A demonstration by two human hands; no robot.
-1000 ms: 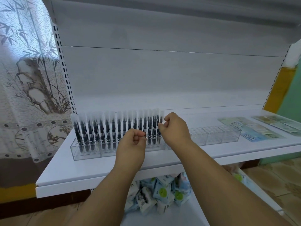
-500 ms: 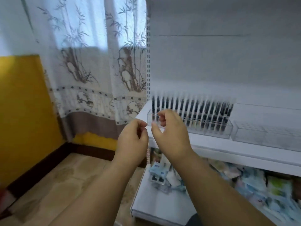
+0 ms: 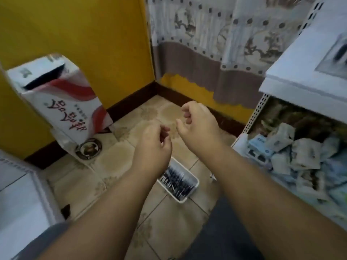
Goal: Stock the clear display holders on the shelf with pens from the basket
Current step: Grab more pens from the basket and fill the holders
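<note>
Down on the tile floor sits the white basket (image 3: 179, 182), full of dark pens (image 3: 176, 180). It lies below both hands and a little nearer to the person. The left forearm hides its top left corner.

The left hand (image 3: 154, 145) hangs right over the basket's far end. Its fingers are loosely curled and hold nothing that shows. The right hand (image 3: 199, 126) is up and off to the right, farther from the basket. Its fingers are loosely curled too, and hold nothing.

The basket's long side runs from upper left to lower right. The pens lie across it, side by side in a row, but they are too blurry to count.

The left hand looks nearer, so it likely has the shorter way down to the pens. The shelf (image 3: 308, 72) is up on the right, well apart from the basket. 1 holder (image 3: 336, 59) shows on it, blurred at the edge.
</note>
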